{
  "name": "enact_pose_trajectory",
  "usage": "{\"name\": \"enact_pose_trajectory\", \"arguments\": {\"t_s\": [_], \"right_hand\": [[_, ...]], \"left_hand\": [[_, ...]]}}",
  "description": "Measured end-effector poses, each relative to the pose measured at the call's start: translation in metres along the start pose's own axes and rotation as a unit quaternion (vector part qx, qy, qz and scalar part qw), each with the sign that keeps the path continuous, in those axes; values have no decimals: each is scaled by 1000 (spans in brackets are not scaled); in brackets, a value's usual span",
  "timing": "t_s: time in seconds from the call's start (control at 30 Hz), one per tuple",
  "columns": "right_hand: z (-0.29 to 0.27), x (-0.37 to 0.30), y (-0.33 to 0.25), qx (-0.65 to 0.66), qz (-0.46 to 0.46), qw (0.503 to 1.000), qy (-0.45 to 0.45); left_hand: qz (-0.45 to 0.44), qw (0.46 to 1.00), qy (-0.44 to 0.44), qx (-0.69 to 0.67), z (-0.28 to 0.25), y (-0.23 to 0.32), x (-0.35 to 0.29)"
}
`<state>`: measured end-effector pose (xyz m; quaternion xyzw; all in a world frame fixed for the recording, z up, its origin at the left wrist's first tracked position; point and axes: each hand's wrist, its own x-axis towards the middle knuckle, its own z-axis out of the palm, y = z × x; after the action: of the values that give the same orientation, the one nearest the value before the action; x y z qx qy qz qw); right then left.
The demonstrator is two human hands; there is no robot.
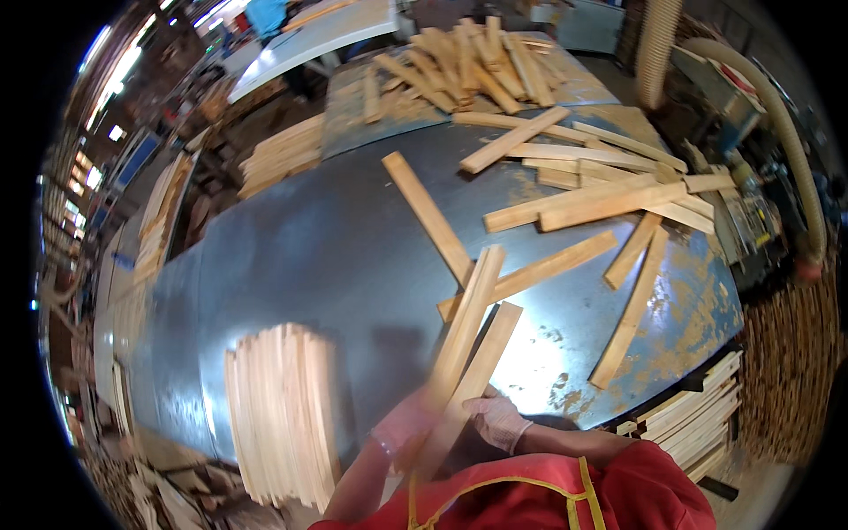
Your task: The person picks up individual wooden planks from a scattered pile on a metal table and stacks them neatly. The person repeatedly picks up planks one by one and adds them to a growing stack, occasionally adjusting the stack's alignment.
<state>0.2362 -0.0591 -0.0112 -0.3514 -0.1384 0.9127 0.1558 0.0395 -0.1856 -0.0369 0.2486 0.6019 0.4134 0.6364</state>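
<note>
Two wooden planks held up at lower centre of frame, over the near edge of the metal worktop (291,256), both slanting toward upper right. Left hand (411,428), gloved and motion-blurred, closed around the lower part of the left plank (470,318). Right hand (499,420), also gloved, fingers bent onto the right edge of the right plank (484,358); dark gap between the planks' upper parts. Beyond their tips, a crossing plank (556,267) lies on the worktop, with a single plank (426,212) running from it toward upper left. Neat stack of planks (281,411) at lower left. Loose heap (477,71) at top centre; more planks scattered at upper right. Sawdust (698,305) on the worktop, right side. Ribbed hose (658,53) hangs at upper right.
</note>
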Motion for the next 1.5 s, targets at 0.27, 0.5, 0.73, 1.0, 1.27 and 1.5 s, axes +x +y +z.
{"name": "enact_pose_trajectory", "arguments": {"t_s": [0.27, 0.5, 0.73, 1.0, 1.27, 1.5], "right_hand": [[40, 60, 129, -528, 22, 838, -135], [143, 110, 181, -422, 117, 890, -126], [101, 198, -45, -811, -395, 414, 122], [38, 116, -68, -904, -273, 329, -27], [62, 195, -267, -864, -384, 324, 11], [46, 264, -318, -955, -175, 240, -11]], "left_hand": [[-131, 909, 359, 167, -28, -98, -195], [-95, 691, 467, 544, -15, -109, -206], [-87, 577, 546, 601, -32, -143, -186], [-17, 755, 436, 490, -32, -6, -61], [34, 696, 484, 529, -115, 93, 80], [-134, 770, 436, 447, -123, 109, 126]]}}
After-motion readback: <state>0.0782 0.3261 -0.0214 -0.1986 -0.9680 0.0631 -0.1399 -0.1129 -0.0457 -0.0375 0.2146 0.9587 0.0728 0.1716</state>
